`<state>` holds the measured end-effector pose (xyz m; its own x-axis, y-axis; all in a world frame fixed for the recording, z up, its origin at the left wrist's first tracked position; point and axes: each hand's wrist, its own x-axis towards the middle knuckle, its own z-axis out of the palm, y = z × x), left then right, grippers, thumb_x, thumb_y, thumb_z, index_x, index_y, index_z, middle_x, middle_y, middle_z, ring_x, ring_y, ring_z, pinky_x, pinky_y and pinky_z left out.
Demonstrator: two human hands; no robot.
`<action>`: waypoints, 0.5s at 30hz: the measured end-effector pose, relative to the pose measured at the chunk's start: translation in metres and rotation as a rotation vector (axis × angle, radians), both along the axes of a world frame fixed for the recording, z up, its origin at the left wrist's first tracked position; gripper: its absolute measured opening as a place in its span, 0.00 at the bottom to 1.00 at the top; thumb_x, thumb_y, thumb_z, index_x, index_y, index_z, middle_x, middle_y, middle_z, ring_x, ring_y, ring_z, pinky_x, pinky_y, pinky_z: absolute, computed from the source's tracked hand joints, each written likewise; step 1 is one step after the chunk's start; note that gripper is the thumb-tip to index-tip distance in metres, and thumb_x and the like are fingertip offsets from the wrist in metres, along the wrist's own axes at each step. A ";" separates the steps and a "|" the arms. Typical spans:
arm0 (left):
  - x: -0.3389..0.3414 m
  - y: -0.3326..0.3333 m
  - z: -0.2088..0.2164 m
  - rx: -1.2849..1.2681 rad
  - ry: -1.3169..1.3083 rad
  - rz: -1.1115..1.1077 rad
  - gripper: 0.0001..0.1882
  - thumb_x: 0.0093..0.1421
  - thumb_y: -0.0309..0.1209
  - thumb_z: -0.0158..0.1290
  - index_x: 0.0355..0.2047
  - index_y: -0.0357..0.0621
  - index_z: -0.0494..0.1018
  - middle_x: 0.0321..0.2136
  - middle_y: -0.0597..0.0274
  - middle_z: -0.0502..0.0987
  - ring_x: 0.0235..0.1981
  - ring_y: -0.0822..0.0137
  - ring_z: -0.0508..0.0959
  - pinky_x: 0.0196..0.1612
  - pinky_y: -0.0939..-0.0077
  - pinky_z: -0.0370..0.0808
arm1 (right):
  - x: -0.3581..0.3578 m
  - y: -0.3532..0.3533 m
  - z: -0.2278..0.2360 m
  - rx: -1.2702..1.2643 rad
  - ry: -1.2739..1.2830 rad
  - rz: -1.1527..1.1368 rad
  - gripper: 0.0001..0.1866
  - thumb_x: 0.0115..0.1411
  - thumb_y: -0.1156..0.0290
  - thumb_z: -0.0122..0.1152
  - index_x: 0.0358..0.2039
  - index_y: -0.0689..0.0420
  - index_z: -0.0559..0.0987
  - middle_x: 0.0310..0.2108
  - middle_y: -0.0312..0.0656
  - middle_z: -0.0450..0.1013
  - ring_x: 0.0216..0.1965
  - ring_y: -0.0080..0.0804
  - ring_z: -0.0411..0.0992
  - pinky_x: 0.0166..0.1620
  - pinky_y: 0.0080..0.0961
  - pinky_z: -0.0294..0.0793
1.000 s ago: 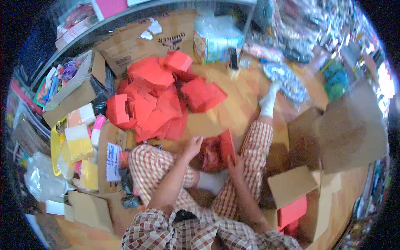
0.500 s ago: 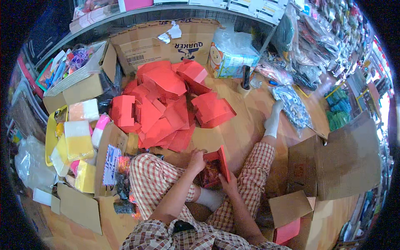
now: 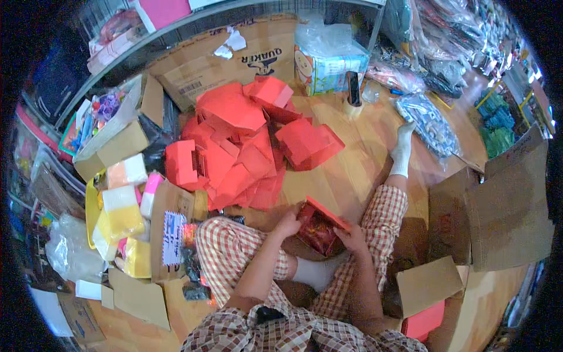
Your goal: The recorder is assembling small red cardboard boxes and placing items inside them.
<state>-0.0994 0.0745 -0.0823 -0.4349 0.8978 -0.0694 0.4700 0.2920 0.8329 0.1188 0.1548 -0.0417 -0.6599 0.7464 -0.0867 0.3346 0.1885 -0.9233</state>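
I sit cross-legged on a wooden floor in checked trousers. Both hands hold a small red box with shiny red packets inside it, just above my lap. My left hand grips the box's left side at the packets. On the right side, my right hand holds the box from below. A heap of folded red boxes lies on the floor just beyond my knees.
Open cardboard cartons stand at my right and left. Yellow and white packages are stacked at the left. A plastic-wrapped carton, a dark bottle and bagged goods lie farther back. A flat cardboard sheet leans against shelving.
The view has tilted, so the red heap sits lower and nearer. My hands have stayed on the red box, which now lies more open with the packets showing.
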 end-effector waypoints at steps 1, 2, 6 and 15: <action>0.000 0.000 -0.002 0.038 -0.149 -0.054 0.25 0.52 0.31 0.54 0.51 0.42 0.63 0.41 0.53 0.73 0.44 0.57 0.73 0.46 0.66 0.69 | 0.003 0.001 0.004 -0.003 -0.022 -0.002 0.17 0.53 0.69 0.58 0.43 0.63 0.74 0.38 0.45 0.74 0.41 0.31 0.71 0.48 0.27 0.67; -0.003 0.000 -0.003 0.070 -0.297 -0.124 0.24 0.52 0.30 0.54 0.50 0.42 0.63 0.40 0.56 0.73 0.44 0.61 0.72 0.47 0.69 0.68 | 0.007 0.003 0.010 -0.001 -0.057 0.038 0.17 0.54 0.69 0.56 0.43 0.62 0.74 0.38 0.45 0.74 0.42 0.31 0.71 0.48 0.27 0.67; -0.009 -0.004 -0.004 -0.005 -0.374 -0.075 0.21 0.53 0.26 0.54 0.47 0.44 0.64 0.40 0.62 0.73 0.44 0.68 0.71 0.48 0.73 0.67 | 0.014 0.006 0.019 -0.019 -0.084 0.137 0.18 0.54 0.74 0.52 0.47 0.59 0.71 0.41 0.46 0.73 0.43 0.31 0.70 0.49 0.27 0.66; -0.009 -0.001 -0.020 0.127 -0.503 -0.131 0.13 0.52 0.20 0.53 0.40 0.42 0.71 0.37 0.62 0.75 0.40 0.70 0.73 0.45 0.75 0.70 | 0.008 0.002 0.017 0.050 -0.137 0.140 0.22 0.46 0.80 0.59 0.45 0.59 0.73 0.37 0.43 0.75 0.41 0.27 0.71 0.47 0.25 0.68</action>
<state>-0.1089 0.0731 -0.1019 -0.2595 0.9572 -0.1280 0.0293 0.1403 0.9897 0.1263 0.1565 -0.0251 -0.7421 0.6539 -0.1475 0.4233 0.2866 -0.8595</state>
